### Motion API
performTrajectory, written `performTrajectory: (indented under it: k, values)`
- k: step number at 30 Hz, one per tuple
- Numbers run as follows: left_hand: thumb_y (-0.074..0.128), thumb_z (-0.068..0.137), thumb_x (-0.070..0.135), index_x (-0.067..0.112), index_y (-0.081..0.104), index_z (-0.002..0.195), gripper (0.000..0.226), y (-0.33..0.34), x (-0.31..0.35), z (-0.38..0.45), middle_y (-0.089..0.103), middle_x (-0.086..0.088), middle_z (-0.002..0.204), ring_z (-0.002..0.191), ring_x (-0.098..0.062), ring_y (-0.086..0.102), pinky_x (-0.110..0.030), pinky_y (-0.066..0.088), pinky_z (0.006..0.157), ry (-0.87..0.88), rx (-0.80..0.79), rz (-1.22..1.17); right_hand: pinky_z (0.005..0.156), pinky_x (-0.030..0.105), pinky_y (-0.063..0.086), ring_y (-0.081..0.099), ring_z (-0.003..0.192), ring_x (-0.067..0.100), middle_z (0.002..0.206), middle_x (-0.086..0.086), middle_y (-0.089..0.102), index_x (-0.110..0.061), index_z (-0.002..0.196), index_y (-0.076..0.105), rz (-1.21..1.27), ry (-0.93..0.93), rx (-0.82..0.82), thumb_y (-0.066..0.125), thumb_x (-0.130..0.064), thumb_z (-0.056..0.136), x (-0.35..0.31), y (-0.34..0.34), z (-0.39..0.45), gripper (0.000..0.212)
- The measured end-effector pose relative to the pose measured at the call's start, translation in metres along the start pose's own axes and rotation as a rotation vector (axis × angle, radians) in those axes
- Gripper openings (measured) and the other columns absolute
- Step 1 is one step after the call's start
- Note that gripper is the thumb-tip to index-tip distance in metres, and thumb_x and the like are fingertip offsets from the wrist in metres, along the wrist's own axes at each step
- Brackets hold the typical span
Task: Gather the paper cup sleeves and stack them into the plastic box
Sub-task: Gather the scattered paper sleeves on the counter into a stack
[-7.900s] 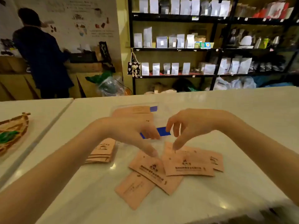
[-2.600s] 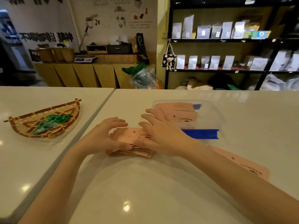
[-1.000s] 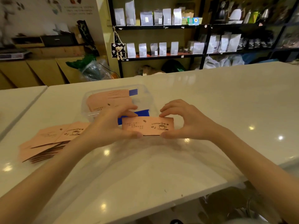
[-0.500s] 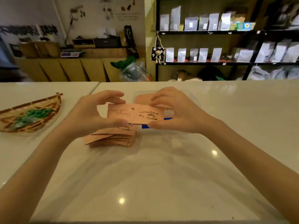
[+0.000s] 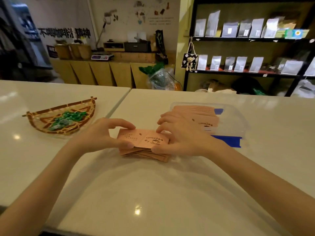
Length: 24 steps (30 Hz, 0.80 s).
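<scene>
A pile of flat pink paper cup sleeves (image 5: 144,151) lies on the white counter in front of me. Its top sleeve (image 5: 143,138), printed with a coffee cup, rests on the pile. My left hand (image 5: 104,135) pinches the top sleeve's left end and my right hand (image 5: 182,137) grips its right end. Just behind my right hand stands the clear plastic box (image 5: 238,120) with a blue clip on its near side. Inside it lies a neat stack of sleeves (image 5: 196,111).
A woven bamboo tray (image 5: 35,116) with green-wrapped sweets sits on the neighbouring counter at the left. A seam (image 5: 119,104) divides the two counters. Dark shelves with silver pouches (image 5: 238,65) and a wooden counter stand behind.
Both hands have lowered the coffee-cup sleeve from above the counter onto the loose pile. The view has shifted, and the box now shows to the right of my hands.
</scene>
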<state>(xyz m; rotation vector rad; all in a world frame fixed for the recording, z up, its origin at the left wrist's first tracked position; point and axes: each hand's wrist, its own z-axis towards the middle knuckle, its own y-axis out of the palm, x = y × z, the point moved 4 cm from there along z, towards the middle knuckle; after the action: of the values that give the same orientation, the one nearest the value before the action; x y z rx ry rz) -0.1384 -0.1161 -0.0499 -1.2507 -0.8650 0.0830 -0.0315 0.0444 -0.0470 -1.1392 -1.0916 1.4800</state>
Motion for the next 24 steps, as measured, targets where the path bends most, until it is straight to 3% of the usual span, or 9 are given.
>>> performTrajectory:
  k: [4,5,8,11,13,16,21,24]
  values:
    - [0.073,0.064,0.044,0.04,0.057,0.108,0.047,0.01,-0.001,0.001,0.046,0.028,0.108,0.102,-0.001,0.038,-0.019,0.03,0.085,-0.004,-0.008,0.018,0.108,0.032,0.015,0.024,0.133,0.013,0.14,-0.004,0.042,-0.024,0.123,0.051,-0.05,0.01,-0.038,0.05,-0.065,0.073,0.003,0.007,0.003,0.064]
    - [0.072,0.065,0.043,0.039,0.057,0.109,0.046,0.012,-0.002,0.002,0.045,0.028,0.11,0.102,0.003,0.039,-0.019,0.03,0.086,0.009,-0.022,0.028,0.108,0.032,0.015,0.025,0.133,0.013,0.139,-0.004,0.043,-0.024,0.123,0.052,-0.061,0.011,-0.049,0.05,-0.066,0.072,0.004,0.007,0.004,0.066]
    - [0.064,0.054,0.067,0.046,0.056,0.103,0.055,0.012,-0.001,0.006,0.04,0.039,0.106,0.096,0.02,0.04,-0.007,0.034,0.081,0.045,-0.09,0.001,0.106,0.033,0.021,0.037,0.126,0.013,0.131,-0.005,0.052,-0.024,0.116,0.057,-0.063,0.011,-0.049,0.047,-0.07,0.07,0.007,0.001,0.008,0.066]
    - [0.058,0.058,0.07,0.05,0.051,0.103,0.05,0.009,-0.002,0.019,0.042,0.034,0.109,0.102,0.011,0.042,-0.012,0.036,0.086,0.018,-0.141,-0.04,0.106,0.035,0.023,0.039,0.126,0.013,0.132,-0.006,0.052,-0.028,0.114,0.057,0.03,0.057,-0.061,0.047,-0.069,0.072,0.012,-0.008,0.016,0.059]
    - [0.061,0.071,0.054,0.042,0.046,0.116,0.048,0.009,-0.005,0.03,0.043,0.024,0.116,0.112,0.001,0.04,-0.023,0.034,0.098,-0.032,-0.235,-0.033,0.103,0.033,0.025,0.036,0.129,0.015,0.14,-0.007,0.045,-0.031,0.121,0.052,0.078,0.102,-0.174,0.051,-0.064,0.073,0.018,-0.009,0.024,0.058]
    - [0.065,0.074,0.04,0.033,0.035,0.13,0.063,0.011,-0.009,0.042,0.04,0.016,0.123,0.118,-0.006,0.038,-0.025,0.032,0.1,-0.136,-0.454,0.016,0.095,0.03,0.027,0.032,0.131,0.018,0.147,-0.008,0.035,-0.032,0.128,0.045,0.083,0.156,-0.38,0.059,-0.062,0.07,0.025,-0.005,0.036,0.067]
    - [0.073,0.069,0.035,0.03,0.035,0.129,0.071,0.014,-0.013,0.056,0.046,0.015,0.114,0.114,-0.01,0.043,-0.024,0.037,0.098,-0.213,-0.619,0.112,0.112,0.046,0.016,0.027,0.136,0.02,0.143,-0.005,0.039,-0.026,0.126,0.048,-0.032,0.13,-0.608,0.06,-0.067,0.063,0.031,0.009,0.058,0.076]
    - [0.078,0.063,0.031,0.028,0.045,0.12,0.067,0.018,-0.012,0.062,0.056,0.013,0.11,0.108,-0.012,0.052,-0.017,0.042,0.085,-0.225,-0.66,0.138,0.11,0.042,0.023,0.034,0.132,0.019,0.137,-0.009,0.046,-0.027,0.124,0.049,-0.006,0.164,-0.712,0.063,-0.066,0.06,0.029,0.012,0.064,0.076]
